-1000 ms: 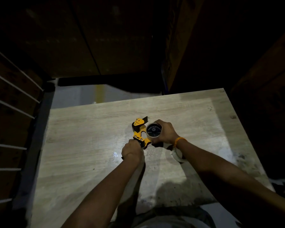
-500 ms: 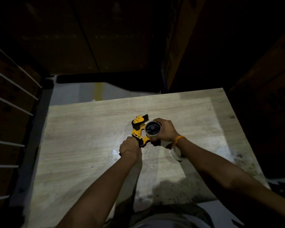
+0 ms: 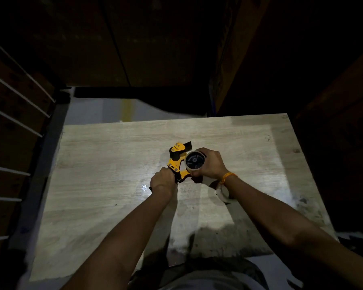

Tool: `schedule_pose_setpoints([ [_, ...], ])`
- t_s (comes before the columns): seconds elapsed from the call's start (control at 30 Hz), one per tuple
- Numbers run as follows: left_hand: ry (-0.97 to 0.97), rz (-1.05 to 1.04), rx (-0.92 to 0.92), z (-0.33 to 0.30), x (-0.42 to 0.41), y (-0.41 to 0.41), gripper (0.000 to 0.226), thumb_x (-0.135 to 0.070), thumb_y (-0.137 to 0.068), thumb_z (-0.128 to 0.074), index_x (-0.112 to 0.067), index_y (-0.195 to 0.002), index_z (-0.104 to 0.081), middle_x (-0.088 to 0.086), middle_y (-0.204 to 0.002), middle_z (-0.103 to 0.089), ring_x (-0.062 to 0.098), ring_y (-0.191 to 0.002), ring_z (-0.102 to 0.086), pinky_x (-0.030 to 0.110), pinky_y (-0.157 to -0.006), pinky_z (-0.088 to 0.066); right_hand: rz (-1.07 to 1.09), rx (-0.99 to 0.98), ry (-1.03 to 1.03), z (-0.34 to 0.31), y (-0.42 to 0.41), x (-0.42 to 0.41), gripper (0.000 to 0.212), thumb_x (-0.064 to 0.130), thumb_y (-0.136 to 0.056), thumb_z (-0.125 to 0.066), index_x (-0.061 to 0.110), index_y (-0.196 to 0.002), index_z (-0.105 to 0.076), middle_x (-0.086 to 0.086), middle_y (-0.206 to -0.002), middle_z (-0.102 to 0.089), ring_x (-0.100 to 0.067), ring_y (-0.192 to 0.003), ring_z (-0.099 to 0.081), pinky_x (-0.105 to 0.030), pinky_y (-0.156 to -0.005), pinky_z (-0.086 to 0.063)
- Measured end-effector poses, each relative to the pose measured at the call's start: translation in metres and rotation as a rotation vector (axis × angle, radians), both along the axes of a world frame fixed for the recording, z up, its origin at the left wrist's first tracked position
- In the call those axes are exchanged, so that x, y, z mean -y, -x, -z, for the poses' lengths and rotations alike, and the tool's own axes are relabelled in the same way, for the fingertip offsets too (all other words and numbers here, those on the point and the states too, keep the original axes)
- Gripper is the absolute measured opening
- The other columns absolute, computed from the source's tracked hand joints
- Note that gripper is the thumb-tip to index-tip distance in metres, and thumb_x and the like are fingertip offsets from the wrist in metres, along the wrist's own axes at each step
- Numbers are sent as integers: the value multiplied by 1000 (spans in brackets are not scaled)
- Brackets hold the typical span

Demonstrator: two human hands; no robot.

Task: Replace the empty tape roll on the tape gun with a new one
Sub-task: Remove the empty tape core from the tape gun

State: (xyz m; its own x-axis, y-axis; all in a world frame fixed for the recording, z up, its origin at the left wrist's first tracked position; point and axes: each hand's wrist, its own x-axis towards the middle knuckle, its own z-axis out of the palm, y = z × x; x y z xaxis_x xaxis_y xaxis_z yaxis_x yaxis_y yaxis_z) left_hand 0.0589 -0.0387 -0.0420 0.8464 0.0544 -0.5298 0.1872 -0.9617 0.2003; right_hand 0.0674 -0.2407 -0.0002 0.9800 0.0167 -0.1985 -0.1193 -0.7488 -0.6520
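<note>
- Head view, nearest: a 2nd roll [image 3: 222, 192] lies on the table [image 3: 105, 206] just under the right wrist; prob the spare or the old core, can't tell which.
- Left hand [image 3: 163, 182] clenched round the tape gun [image 3: 177, 162] handle, steadying it on the table.
- Right hand [image 3: 211, 164] wrapped round the tape roll [image 3: 195, 160] sitting on the gun's hub.
- Judgement: swap approx mid-way. Roll seating or coming off, unclear; threading tape to the blade end still left.

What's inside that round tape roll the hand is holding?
Inside the pale tape roll sits the dark round hub of the yellow-and-black tape gun. The right hand covers the roll's far side, so that part stays hidden.
</note>
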Motion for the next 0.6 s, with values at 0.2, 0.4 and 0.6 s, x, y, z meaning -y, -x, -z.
schedule_pose_setpoints([
  [0.2, -23, 32, 29, 7, 1, 9, 23, -20, -103, -50, -7, -118, -62, 12, -113, -71, 32, -103, -70, 42, -85, -56, -81, -84, 2, 10, -2, 12, 79, 46, -46, -97, 24, -116, -67, 5, -109, -75, -14, -98, -70, -35, -88, -61],
  [0.4, -93, 136, 51, 8, 4, 12, 25, -14, -103, -48, -3, -123, -57, 13, -117, -71, 33, -107, -71, 40, -83, -56, -195, -237, 170, 13, -9, 10, 89, 47, -42, -98, 19, -116, -58, -6, -113, -70, -27, -100, -65, -40, -83, -59],
  [0.6, -100, 153, 46, 3, 9, 18, 26, -14, -99, -57, -5, -123, -58, 10, -115, -70, 30, -106, -71, 39, -83, -56, -446, -338, 384, 2, -31, -3, 99, 45, -50, -98, 10, -132, -55, -16, -125, -57, -34, -112, -58, -41, -94, -53],
])
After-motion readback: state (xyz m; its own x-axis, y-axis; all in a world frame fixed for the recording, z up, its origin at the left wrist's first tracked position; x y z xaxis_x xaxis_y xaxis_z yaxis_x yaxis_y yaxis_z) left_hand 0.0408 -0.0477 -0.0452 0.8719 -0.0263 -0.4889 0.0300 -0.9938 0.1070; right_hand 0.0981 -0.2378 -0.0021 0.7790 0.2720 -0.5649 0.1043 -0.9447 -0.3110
